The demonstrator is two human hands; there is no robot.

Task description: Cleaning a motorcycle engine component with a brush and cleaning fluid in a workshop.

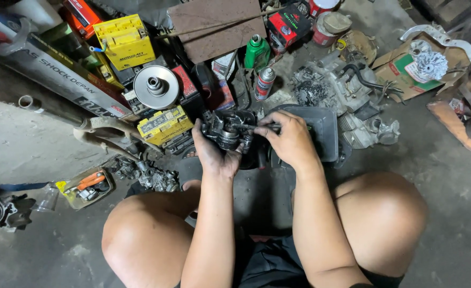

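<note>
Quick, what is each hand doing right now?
Left hand: closed around a dark metal engine part, holding it up.
Right hand: fingers pinched on a thin tool at the same part; what kind of tool cannot be told.

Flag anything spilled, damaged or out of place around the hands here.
Dark grime coats the left hand and the metal part it grips. Right of it, the engine lies dismantled on the floor, black with oily residue.

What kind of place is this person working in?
Probably a small motorcycle repair workshop: an oily engine block sits on the concrete floor, with yellow batteries and a spray can, while both hands grip a greasy metal part.
</note>
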